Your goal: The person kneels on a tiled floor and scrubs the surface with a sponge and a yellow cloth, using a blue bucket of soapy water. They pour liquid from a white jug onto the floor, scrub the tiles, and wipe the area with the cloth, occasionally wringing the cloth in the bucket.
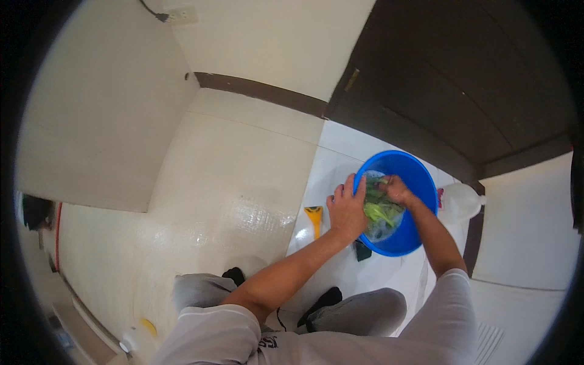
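Observation:
A round blue plastic bucket (419, 228) stands on the white tile floor, tipped somewhat to the left. Sudsy water and a wet green cloth (381, 213) with a paler yellow-green part lie along its left inner side. My left hand (347, 211) holds the bucket's left rim, fingers spread along it. Inside, my right hand (396, 190) has its fingers on the cloth's upper part; they are blurred and partly hidden. A yellow hand scraper (314, 221) with a dark head lies on the floor left of the bucket. Partly under the near rim shows a dark green pad (363, 251).
Right of the bucket is a translucent plastic jug (461, 201). A dark brown door (433, 68) rises behind. At left stands a pale panel (100, 109); a plug (162, 17) sits in a wall outlet (184, 16). The beige floor (219, 182) has wet, shiny patches.

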Demonstrator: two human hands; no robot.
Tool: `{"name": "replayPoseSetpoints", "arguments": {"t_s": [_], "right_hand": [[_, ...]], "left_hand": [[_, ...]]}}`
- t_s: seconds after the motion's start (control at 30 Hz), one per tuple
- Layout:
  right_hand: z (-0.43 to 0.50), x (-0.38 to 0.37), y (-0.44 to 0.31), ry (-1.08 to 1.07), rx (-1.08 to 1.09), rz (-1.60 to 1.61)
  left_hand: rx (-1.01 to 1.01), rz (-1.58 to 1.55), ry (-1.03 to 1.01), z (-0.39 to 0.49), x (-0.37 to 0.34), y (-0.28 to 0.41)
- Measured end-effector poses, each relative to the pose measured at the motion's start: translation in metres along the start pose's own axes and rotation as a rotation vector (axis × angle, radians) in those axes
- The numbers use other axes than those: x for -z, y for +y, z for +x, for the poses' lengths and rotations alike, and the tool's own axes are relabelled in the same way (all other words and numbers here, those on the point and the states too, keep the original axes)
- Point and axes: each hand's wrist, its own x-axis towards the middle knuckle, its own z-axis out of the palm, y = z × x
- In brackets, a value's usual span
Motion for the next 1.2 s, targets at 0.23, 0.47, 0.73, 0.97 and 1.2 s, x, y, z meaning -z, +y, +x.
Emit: {"name": "replayPoseSetpoints", "arguments": {"t_s": [0.23,0.47,0.73,0.97,1.2], "right_hand": [[-0.141,0.102,-0.089,0.303,0.238,-0.109],[-0.17,0.128,-0.1,0.327,0.331,0.21],[-0.029,-0.013,-0.025,-0.337,-0.074,-0.178],[0.005,-0.098,0.002,-0.244,0.113,-0.733],[-0.082,-0.005,-0.052,0.031,0.08,0.395]], "left_hand": [[-0.075,0.05,-0.088,-0.002,0.019,-0.003],[-0.037,0.094,-0.24,-0.001,0.04,-0.016],[-0.09,0.239,-0.311,0.005,0.039,-0.016],[-0.29,-0.06,-0.159,0.009,0.044,0.019],[-0.265,-0.385,-0.286,0.022,-0.006,0.043]]}}
